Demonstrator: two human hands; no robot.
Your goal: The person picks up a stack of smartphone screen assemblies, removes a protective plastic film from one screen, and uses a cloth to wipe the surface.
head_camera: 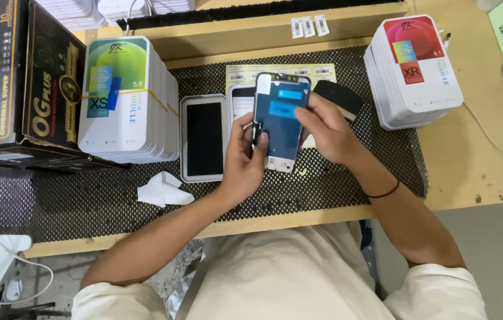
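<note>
A black carton (20,77) crowds the bench's left edge; beside it a stack of green-fronted white packs (127,101); open mat (85,195) lies nearer; the left hand (242,163) and right hand (328,133) pinch a blue-backed phone screen panel (281,118) above mid-mat, fingers closed on its edges; a red-fronted stack (414,71) stands right.

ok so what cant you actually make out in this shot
- Head view: the front of the phone screen panel faces away; only its blue back shows.
- The tray behind it is mostly hidden by the panel and the left hand.
- The right hand hides the panel's right edge and part of the black pad.
- The box at far left is cut off by the picture edge.
- The barcode stickers are too small to tell apart.
</note>
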